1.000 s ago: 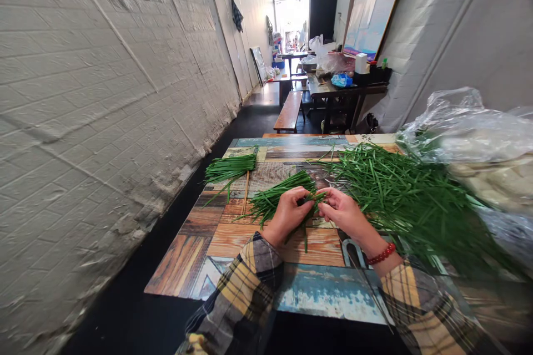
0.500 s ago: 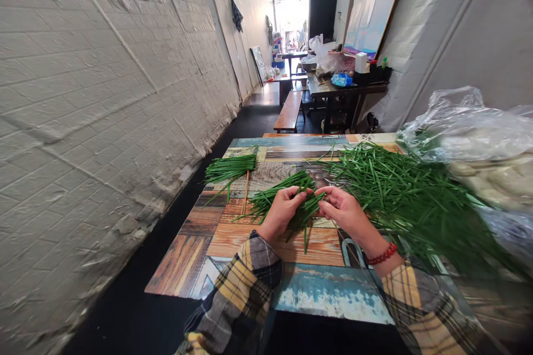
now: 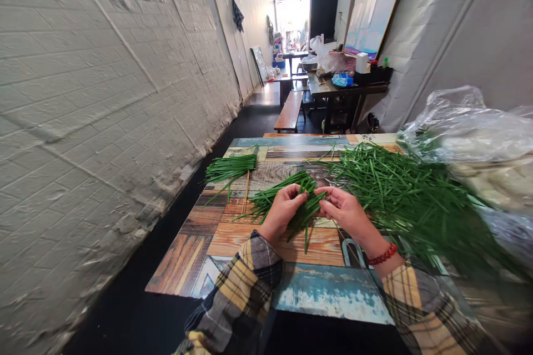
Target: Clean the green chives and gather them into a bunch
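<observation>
Green garlic chives [image 3: 306, 213] lie between my two hands, their ends pointing down toward the table's near side. My left hand [image 3: 285, 208] is closed, with its thumb and fingers pinching the chives. From the other side my right hand [image 3: 343, 208] pinches the right end of the same chives. A thin tan strand [image 3: 339, 228] runs from below my right hand toward my right forearm; whether the fingers hold it is unclear. Just behind my left hand is a small pile of chives [image 3: 268, 194]. A neat chive bundle [image 3: 231, 167] lies farther left, with tan strips [image 3: 246, 194] beside it.
A large loose heap of chives [image 3: 383, 183] covers the table's right side. Beyond it, clear plastic bags [image 3: 462, 122] bulge at the edge. The patchwork-patterned table [image 3: 266, 238] stands beside a white brick wall [image 3: 83, 138]. A bench [image 3: 290, 111] and another table [image 3: 333, 89] are ahead.
My left fingertips have drawn back slightly, widening the small gap between my hands. Both hands stay on the chives, and the piles look the same.
</observation>
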`<state>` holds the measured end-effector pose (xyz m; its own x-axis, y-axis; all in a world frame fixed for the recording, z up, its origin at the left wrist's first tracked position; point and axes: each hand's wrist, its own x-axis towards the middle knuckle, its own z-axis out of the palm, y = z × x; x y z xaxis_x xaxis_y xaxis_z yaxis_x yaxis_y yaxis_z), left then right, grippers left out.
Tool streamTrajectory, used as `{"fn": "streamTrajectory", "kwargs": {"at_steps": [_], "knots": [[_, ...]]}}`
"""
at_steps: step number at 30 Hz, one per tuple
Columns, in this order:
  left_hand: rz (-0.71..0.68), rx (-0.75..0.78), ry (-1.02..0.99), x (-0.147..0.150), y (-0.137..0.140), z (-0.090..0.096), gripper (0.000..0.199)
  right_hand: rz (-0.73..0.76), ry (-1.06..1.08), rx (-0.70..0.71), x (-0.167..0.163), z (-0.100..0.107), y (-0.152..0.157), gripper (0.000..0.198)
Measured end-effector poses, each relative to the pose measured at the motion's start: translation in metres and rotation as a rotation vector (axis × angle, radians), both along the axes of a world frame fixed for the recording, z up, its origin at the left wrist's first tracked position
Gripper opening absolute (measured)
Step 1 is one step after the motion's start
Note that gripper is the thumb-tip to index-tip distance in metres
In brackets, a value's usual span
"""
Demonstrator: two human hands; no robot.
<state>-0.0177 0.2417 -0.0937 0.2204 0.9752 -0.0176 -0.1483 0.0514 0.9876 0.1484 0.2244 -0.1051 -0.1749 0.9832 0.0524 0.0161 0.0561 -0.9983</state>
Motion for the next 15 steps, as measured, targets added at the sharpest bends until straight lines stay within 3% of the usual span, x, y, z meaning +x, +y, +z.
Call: {"fn": "streamTrajectory", "kwargs": {"at_steps": [15], "knots": [[0.005,-0.009,0.019,0.0016,-0.0029,0.0023,0.027,0.01,-0.039,0.003,0.0001,-0.0033,0.0015,0.031]]}}
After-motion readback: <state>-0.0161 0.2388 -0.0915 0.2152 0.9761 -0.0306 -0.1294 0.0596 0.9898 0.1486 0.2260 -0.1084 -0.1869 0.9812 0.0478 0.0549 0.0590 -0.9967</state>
